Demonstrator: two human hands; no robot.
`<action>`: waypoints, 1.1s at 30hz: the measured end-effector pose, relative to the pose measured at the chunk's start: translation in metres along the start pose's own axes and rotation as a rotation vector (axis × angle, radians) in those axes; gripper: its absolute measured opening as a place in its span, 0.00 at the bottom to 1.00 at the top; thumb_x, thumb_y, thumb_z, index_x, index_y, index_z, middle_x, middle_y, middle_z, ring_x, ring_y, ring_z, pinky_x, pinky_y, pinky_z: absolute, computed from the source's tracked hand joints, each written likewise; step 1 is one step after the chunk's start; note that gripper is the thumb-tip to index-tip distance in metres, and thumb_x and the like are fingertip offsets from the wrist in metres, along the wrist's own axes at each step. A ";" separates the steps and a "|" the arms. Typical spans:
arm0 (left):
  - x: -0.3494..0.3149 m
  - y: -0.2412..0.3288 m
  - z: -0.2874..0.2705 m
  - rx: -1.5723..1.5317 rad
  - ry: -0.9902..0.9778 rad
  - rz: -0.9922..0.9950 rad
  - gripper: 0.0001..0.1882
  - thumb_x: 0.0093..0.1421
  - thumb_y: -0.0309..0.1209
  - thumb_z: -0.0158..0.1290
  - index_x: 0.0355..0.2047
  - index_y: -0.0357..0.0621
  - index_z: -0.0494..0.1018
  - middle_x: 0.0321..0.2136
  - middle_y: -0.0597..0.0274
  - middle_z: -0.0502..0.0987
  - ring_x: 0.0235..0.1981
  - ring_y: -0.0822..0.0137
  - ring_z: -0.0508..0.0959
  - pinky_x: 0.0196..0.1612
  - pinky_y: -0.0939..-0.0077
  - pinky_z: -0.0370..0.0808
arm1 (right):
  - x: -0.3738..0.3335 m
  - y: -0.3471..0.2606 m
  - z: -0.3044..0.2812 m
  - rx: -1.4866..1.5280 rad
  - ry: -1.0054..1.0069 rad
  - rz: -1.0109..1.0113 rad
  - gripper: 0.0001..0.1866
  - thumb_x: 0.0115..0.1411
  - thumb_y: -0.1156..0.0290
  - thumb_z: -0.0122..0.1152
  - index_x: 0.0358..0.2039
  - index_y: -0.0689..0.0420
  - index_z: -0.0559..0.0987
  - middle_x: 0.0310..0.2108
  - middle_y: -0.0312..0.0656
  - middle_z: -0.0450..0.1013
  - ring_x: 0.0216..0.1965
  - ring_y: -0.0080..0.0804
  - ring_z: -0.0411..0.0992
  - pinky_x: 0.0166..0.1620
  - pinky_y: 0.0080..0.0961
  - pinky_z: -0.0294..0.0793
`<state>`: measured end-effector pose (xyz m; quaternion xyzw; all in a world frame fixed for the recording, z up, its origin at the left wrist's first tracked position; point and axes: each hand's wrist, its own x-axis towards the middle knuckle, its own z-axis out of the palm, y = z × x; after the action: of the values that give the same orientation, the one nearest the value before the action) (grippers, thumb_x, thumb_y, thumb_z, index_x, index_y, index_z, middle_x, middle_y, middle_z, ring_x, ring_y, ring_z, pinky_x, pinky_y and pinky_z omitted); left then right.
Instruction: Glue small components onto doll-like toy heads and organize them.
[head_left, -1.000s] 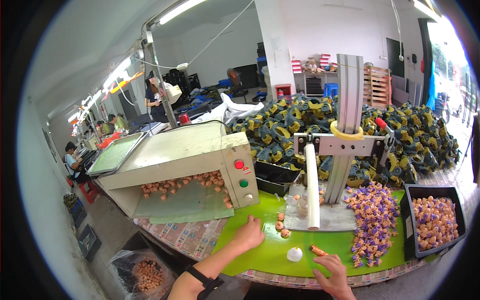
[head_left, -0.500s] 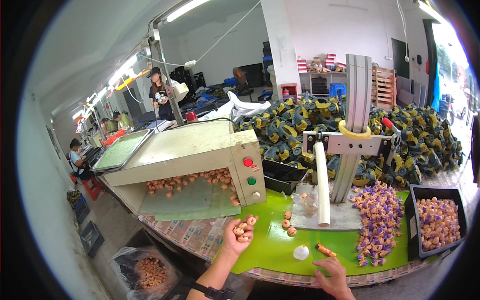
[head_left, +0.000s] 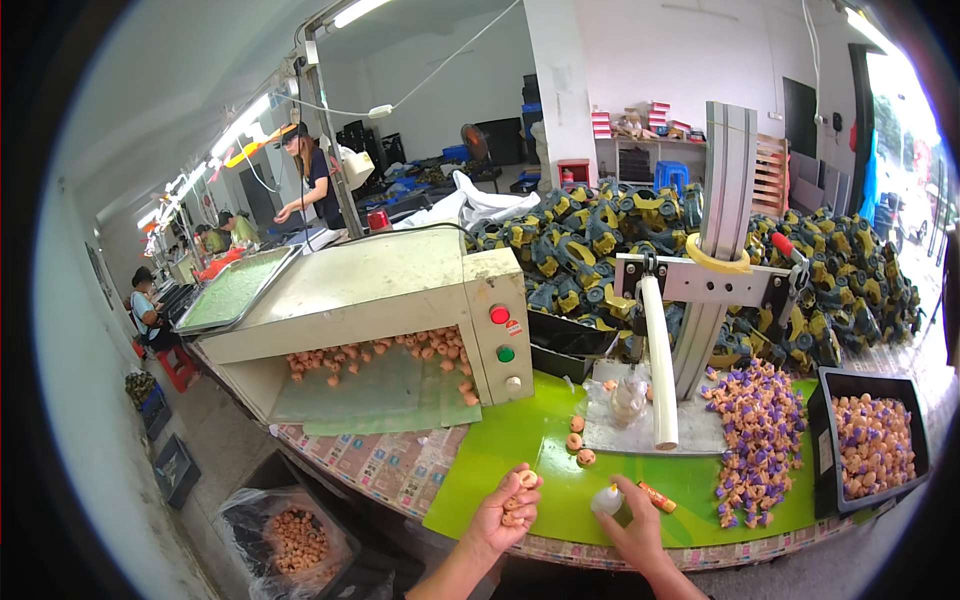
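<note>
In my left hand (head_left: 490, 522), held above the front of the green mat (head_left: 465, 495), are several small peach-coloured doll heads (head_left: 521, 481), cupped by closed fingers. My right hand (head_left: 640, 536) has thumb and fingers around a small white squeeze bottle (head_left: 606, 500) with a pointed tip. Just beyond those fingers an orange tube (head_left: 656, 498) lies on the mat. More loose heads (head_left: 575, 441) rest beside the metal base of a lever press (head_left: 665, 360). To the right spreads a pile of small peach-and-purple figure parts (head_left: 757, 440).
A cream machine (head_left: 365, 265) with an open front stands left, peach heads inside. A black bin (head_left: 822, 445) of peach parts sits right. Dark-green and yellow plastic parts (head_left: 570, 250) are heaped behind. A plastic-lined box (head_left: 235, 520) is below left. A person (head_left: 325, 185) stands farther back.
My left hand has moved right and nearer, its fingers closing more around the heads. My right hand has shifted left from beside the orange tube and taken hold of the squeeze bottle.
</note>
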<state>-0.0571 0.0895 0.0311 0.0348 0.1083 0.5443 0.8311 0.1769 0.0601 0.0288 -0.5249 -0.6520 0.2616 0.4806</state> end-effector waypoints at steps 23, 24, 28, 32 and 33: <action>-0.021 -0.073 -0.002 0.491 0.024 -0.101 0.18 0.67 0.34 0.47 0.54 0.42 0.67 0.36 0.68 0.73 0.21 0.79 0.65 0.18 0.87 0.61 | -0.042 -0.011 -0.045 0.264 0.139 0.071 0.21 0.43 0.72 0.77 0.34 0.59 0.73 0.32 0.36 0.68 0.33 0.23 0.69 0.37 0.22 0.70; -0.022 -0.074 -0.001 0.502 0.047 -0.102 0.18 0.67 0.34 0.47 0.54 0.42 0.66 0.35 0.68 0.73 0.21 0.79 0.65 0.18 0.87 0.62 | -0.042 -0.010 -0.044 0.265 0.140 0.073 0.21 0.43 0.72 0.77 0.34 0.59 0.73 0.32 0.36 0.68 0.33 0.23 0.69 0.37 0.22 0.70; -0.022 -0.076 0.000 0.539 0.078 -0.104 0.18 0.67 0.35 0.47 0.55 0.43 0.66 0.35 0.68 0.73 0.20 0.79 0.65 0.18 0.87 0.62 | -0.037 -0.014 -0.042 0.235 0.108 -0.008 0.20 0.43 0.72 0.76 0.34 0.58 0.74 0.30 0.37 0.69 0.31 0.25 0.69 0.35 0.23 0.68; -0.021 -0.075 -0.004 0.537 0.063 -0.115 0.18 0.67 0.35 0.46 0.55 0.42 0.66 0.35 0.68 0.72 0.20 0.79 0.65 0.18 0.86 0.62 | -0.037 -0.010 -0.039 0.141 0.132 -0.070 0.20 0.43 0.71 0.76 0.34 0.58 0.75 0.28 0.38 0.70 0.30 0.28 0.69 0.34 0.24 0.67; -0.020 -0.075 -0.004 0.542 0.065 -0.114 0.18 0.67 0.35 0.46 0.55 0.42 0.66 0.35 0.68 0.72 0.20 0.79 0.65 0.18 0.86 0.62 | -0.037 -0.009 -0.039 0.142 0.132 -0.068 0.20 0.43 0.71 0.76 0.34 0.58 0.75 0.28 0.38 0.70 0.30 0.28 0.69 0.34 0.24 0.67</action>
<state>0.0011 0.0404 0.0169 0.2322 0.2783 0.4485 0.8170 0.2075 0.0160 0.0389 -0.4835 -0.6160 0.2554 0.5671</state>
